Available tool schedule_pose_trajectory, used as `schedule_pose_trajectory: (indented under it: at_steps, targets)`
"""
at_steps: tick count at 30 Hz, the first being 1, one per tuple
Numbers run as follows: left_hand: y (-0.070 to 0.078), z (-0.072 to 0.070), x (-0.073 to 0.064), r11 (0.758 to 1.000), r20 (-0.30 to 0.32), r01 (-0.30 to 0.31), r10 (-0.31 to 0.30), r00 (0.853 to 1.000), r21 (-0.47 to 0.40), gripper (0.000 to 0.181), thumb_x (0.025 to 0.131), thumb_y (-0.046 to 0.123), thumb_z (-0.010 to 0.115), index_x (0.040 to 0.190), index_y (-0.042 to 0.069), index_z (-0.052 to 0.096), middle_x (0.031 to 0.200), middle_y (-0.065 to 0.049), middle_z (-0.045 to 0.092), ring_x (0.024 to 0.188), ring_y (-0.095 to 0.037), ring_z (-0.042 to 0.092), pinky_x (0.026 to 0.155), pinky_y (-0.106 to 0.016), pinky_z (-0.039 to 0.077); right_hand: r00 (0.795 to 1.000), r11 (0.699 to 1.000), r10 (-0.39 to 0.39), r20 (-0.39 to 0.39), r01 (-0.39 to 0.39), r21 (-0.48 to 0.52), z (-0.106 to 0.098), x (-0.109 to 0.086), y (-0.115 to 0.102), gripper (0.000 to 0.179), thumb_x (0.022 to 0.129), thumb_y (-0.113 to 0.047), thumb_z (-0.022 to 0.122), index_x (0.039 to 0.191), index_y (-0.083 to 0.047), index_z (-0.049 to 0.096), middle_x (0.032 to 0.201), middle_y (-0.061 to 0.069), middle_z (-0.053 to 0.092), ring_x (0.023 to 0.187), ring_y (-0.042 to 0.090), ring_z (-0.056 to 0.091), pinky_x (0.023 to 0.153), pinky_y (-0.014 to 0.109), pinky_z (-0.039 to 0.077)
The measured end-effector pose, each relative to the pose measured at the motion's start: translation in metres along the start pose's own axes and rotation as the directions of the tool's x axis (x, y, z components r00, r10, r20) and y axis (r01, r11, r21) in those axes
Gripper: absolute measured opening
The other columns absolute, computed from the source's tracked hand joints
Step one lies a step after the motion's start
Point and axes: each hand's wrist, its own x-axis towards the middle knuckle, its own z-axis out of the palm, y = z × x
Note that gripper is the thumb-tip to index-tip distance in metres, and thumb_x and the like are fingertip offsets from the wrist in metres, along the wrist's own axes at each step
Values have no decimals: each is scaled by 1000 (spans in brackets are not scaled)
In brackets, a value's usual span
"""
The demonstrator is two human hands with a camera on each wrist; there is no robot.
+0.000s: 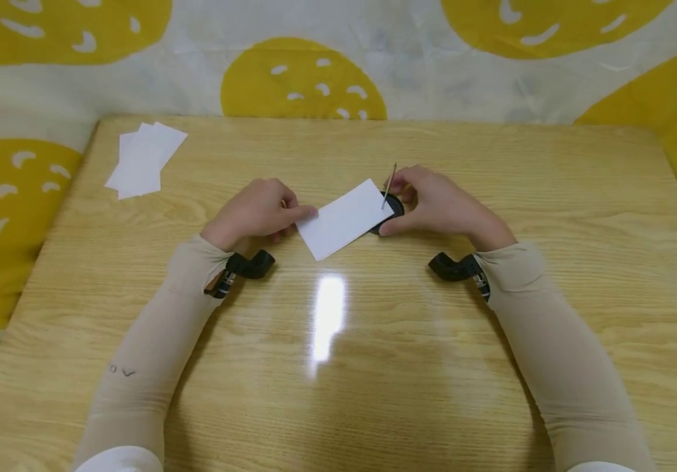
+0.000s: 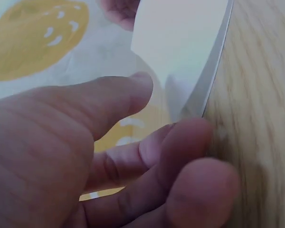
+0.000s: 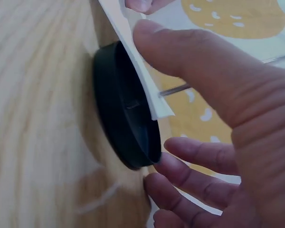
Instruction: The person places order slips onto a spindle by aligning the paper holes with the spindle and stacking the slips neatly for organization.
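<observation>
A white paper slip (image 1: 344, 219) lies tilted over a receipt spike's round black base (image 1: 397, 208). The spike's thin metal pin (image 1: 390, 187) stands up through the slip near its right end. At the slip's left end is my left hand (image 1: 258, 210), thumb overlapping the edge and fingers curled below. The left wrist view shows layered paper edges (image 2: 216, 61) beside those fingertips. My right hand (image 1: 441, 203) spans the base, thumb on the near side and fingers on the far side. Fingertips (image 3: 168, 166) meet the base's rim in the right wrist view.
Several more white paper slips (image 1: 143, 160) lie fanned at the table's back left. The wooden table (image 1: 373, 393) reaches back to a cloth (image 1: 415, 65) with yellow patterns. Black wrist mounts (image 1: 250, 265) sit on both sleeves.
</observation>
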Motion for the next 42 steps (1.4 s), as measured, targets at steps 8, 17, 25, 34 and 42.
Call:
schedule_pose_trajectory:
  at_steps: [8, 17, 25, 34, 42]
  targets:
    - [-10, -5, -9, 999, -72, 38, -36, 997, 35, 48, 101, 53, 60, 76, 13, 69, 64, -3, 68, 58, -19, 65, 67, -32, 50, 1000, 999, -14, -1, 14, -42, 6, 3, 2, 76, 75, -31, 94, 133, -2, 55, 130, 16, 55, 114, 30, 52, 102, 46, 45]
    - [-31, -33, -27, 990, -196, 99, -78, 977, 97, 46, 103, 50, 58, 86, 9, 70, 61, -6, 66, 53, -20, 57, 57, -33, 41, 1000, 997, -17, -25, 16, -69, 10, 4, 2, 74, 74, -29, 94, 131, 0, 57, 132, 19, 54, 119, 32, 53, 106, 48, 45]
    - [-60, -54, -53, 981, -264, 163, -130, 956, 109, 50, 103, 53, 55, 93, 6, 70, 60, -8, 65, 54, -21, 57, 55, -35, 41, 1000, 995, -5, -27, 3, -97, 8, 3, 2, 79, 75, -33, 94, 135, 1, 57, 131, 19, 56, 118, 34, 54, 105, 50, 46]
    - [-100, -67, -68, 967, -423, 223, -152, 893, 124, 51, 103, 52, 53, 93, 6, 73, 67, -12, 72, 59, -23, 59, 60, -35, 41, 999, 996, -14, -31, 11, -84, 7, 2, 5, 77, 74, -34, 94, 133, -1, 57, 128, 18, 57, 116, 32, 54, 103, 49, 47]
    - [-138, -83, -72, 939, -498, 328, -237, 834, 103, 51, 102, 49, 51, 103, 1, 68, 101, -26, 72, 84, -36, 64, 65, -37, 42, 999, 994, -23, -23, 21, -105, 8, 4, 3, 77, 75, -35, 93, 133, -1, 58, 128, 18, 57, 116, 32, 54, 103, 49, 47]
